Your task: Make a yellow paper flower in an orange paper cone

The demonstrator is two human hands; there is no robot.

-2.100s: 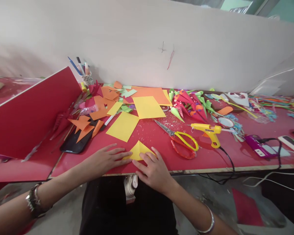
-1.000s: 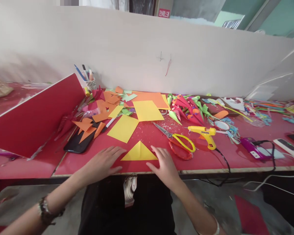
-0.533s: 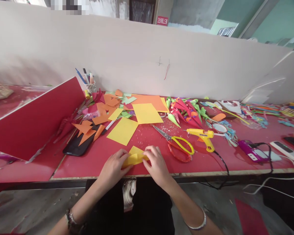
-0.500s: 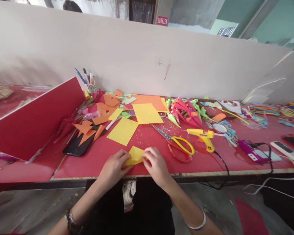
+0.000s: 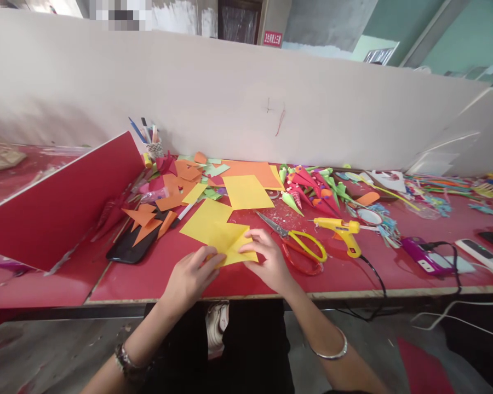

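Note:
A creased sheet of yellow paper (image 5: 230,239) is held up near the table's front edge, opened out and slightly bent along its fold. Fingers of my left hand (image 5: 195,273) pinch its lower left side. At its right edge, my right hand (image 5: 268,260) grips it between thumb and fingers. Just behind lies a flat yellow sheet (image 5: 203,216), partly covered by the held one. A further yellow sheet (image 5: 248,192) rests beyond that. Scissors (image 5: 299,243) with red and yellow handles lie to the right of my right hand.
A yellow glue gun (image 5: 340,229) lies right of the scissors, its cord running over the edge past a purple power strip (image 5: 425,254). Pink and green paper cones (image 5: 312,189) are heaped behind. Leftward are orange scraps (image 5: 145,221), a black phone (image 5: 131,246) and a leaning red board (image 5: 66,202).
The yellow paper between my hands has gone from folded to opened out. Both hands have shifted slightly up and away from the table edge with it.

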